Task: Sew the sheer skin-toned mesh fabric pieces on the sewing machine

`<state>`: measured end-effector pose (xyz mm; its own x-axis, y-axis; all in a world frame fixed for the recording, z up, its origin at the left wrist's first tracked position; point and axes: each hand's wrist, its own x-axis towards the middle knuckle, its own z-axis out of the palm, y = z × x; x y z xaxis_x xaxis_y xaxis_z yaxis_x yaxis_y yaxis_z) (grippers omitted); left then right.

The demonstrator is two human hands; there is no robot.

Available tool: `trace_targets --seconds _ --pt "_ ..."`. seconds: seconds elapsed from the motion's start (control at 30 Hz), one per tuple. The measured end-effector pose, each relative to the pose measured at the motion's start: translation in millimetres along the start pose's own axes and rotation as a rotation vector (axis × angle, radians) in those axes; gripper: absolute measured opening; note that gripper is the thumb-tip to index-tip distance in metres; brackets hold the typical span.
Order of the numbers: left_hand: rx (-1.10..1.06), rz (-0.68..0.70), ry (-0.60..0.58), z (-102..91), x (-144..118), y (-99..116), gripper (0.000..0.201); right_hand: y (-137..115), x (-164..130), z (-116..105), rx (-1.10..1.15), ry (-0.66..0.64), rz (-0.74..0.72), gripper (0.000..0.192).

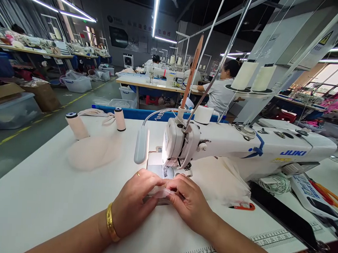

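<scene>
— What's being handled?

— A small pale piece of fabric (pixel 162 193), lying on the counter (pixel 39 195) just in front of the sewing machine's needle (pixel 164 170).

— And the hands?

— Both are on it. The left hand (pixel 134 204) pinches its left edge with curled fingers; the right hand (pixel 191 202) presses and pinches the right edge. The two hands nearly touch over the fabric.

— What's around them?

— The white sewing machine (pixel 242 148) stands right behind, with a small lamp (pixel 141 144) on a bendy arm beside its head. A pile of sheer fabric (pixel 225 183) lies under the machine's arm, and red snips (pixel 242 206) sit near its front edge. Two thread spools (pixel 77 125) stand well apart to the left — behind a pinkish heap of netting (pixel 93 152). Farther back, a person in white (pixel 221 91) sits at another table.
</scene>
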<state>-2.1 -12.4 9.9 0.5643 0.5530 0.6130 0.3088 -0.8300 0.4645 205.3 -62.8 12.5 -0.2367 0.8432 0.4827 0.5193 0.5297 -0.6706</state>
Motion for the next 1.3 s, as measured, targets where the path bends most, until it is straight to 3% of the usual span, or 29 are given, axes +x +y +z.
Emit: trace_targets --seconds 0.1,0.33,0.63,0.77,0.93,1.0,1.13,1.3 --pt "0.003 0.021 0.0 -1.2 0.6 0.5 0.038 0.5 0.6 -0.2 -0.015 0.008 -0.011 0.011" --pt "0.037 0.026 0.024 -3.6 1.7 3.7 0.02 2.5 0.1 1.8 -0.025 0.003 -0.016 0.011" --pt "0.067 0.084 0.076 -2.9 0.3 0.6 0.023 1.5 -0.2 2.0 -0.028 -0.001 0.002 0.013" --pt "0.057 0.06 0.058 -3.7 1.4 2.5 0.016 2.6 -1.1 2.8 -0.036 0.008 -0.021 0.012" --pt "0.025 0.061 0.009 -4.7 2.8 4.9 0.034 6.0 -1.2 4.0 -0.037 0.024 -0.128 0.016" --pt "0.016 0.051 -0.002 -4.9 2.9 5.0 0.03 6.7 -1.1 4.3 -0.036 0.026 -0.146 0.017" --pt "0.035 0.028 0.002 -6.1 3.9 5.3 0.017 6.8 -1.4 4.1 -0.05 0.011 -0.136 0.017" --pt "0.013 0.01 -0.01 -7.4 4.7 5.6 0.019 2.3 -1.7 2.6 -0.066 0.016 -0.083 0.011"
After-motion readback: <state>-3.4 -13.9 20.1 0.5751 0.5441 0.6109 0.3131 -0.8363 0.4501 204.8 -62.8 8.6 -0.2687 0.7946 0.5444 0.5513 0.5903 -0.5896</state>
